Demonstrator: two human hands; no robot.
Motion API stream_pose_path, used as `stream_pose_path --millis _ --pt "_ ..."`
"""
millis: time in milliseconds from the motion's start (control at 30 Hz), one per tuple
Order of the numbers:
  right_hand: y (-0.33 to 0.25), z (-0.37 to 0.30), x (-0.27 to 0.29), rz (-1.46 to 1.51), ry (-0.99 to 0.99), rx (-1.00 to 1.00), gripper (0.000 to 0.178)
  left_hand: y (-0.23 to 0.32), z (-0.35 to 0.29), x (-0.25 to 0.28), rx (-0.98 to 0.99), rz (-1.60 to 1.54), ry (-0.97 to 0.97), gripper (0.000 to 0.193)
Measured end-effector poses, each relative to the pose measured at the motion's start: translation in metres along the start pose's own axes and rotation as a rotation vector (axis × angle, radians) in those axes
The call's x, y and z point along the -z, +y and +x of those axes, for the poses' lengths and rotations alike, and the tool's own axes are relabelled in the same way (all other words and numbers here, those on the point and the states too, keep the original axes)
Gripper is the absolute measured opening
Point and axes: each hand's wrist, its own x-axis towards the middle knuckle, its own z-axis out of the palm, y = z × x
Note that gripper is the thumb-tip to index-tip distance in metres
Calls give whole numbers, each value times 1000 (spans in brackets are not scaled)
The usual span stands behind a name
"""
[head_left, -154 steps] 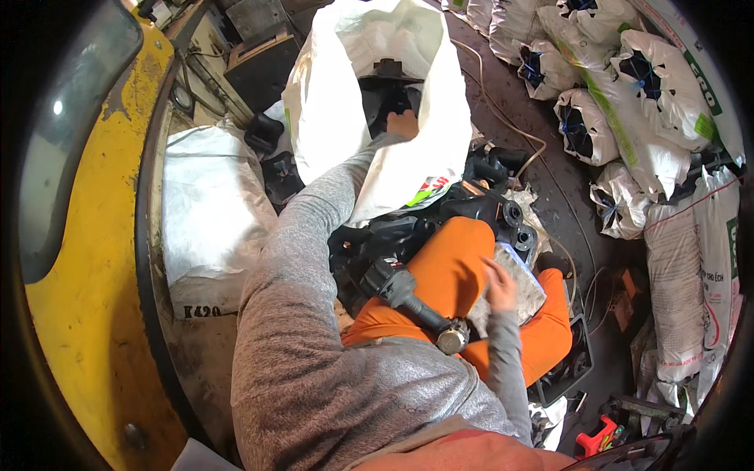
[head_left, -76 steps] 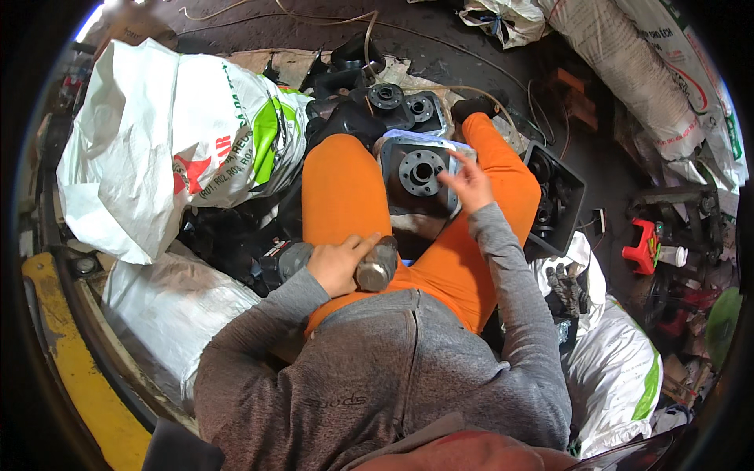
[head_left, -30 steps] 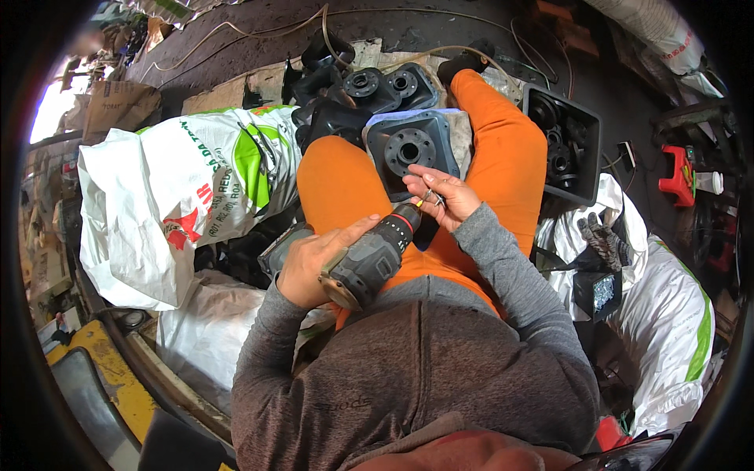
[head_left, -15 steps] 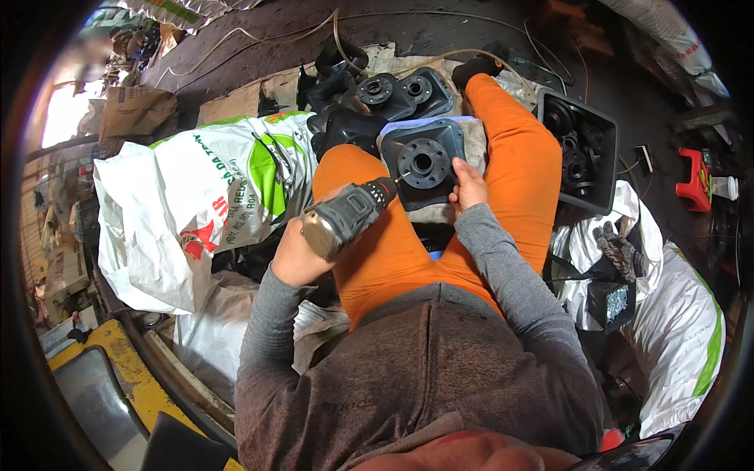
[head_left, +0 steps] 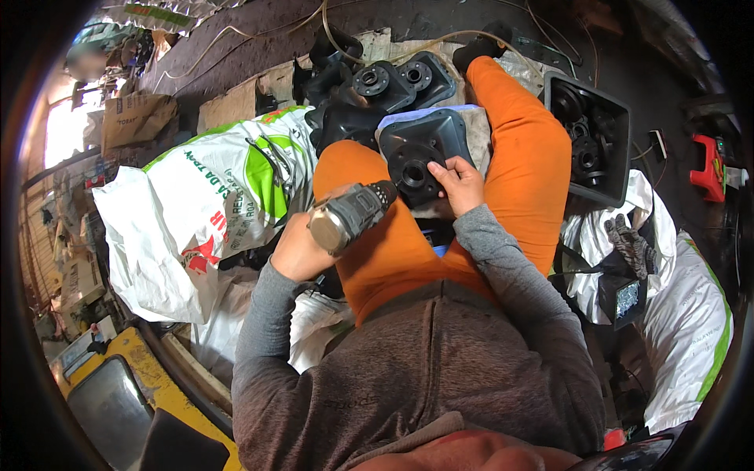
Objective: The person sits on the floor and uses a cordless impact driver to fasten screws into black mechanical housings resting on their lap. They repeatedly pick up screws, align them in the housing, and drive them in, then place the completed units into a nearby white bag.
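Note:
My left hand [head_left: 300,250] is closed around a dark grey cordless drill [head_left: 355,213]. The drill's chuck points at the near left side of a black flanged housing [head_left: 440,132], whose round flange has a central hole. That housing lies tilted between my orange-clad knees, over a pale cloth. My right hand [head_left: 463,187] grips the flange's right side, thumb on top; its other fingers are partly hidden. The drill's tip is hard to make out against the black part, so contact cannot be judged.
Several similar black housings [head_left: 377,82] lie beyond my left knee. A dark bin [head_left: 620,102] of black parts stands right of my right leg. White sacks [head_left: 157,228] flank me. A glove [head_left: 628,247] and a red stool-like object [head_left: 708,169] are at right. A hose crosses the floor ahead.
The housing has tilted, its flange coming lower and nearer me. My right hand has shifted slightly left, its thumb now on the flange. The drill has moved little.

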Motion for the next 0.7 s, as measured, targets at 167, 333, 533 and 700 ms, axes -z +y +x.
stream_pose_path --millis 167,333,533,700 --pt "2 -12 3 52 3 46 21 0 -7 -16 -121 143 59 64" --pt "5 -11 5 50 11 24 21 4 -2 -26 -70 138 122 52" --pt "1 -11 1 59 8 -13 22 1 4 -27 -49 129 94 51" --pt "2 -9 3 54 18 -26 21 1 11 -20 -128 212 64 50"
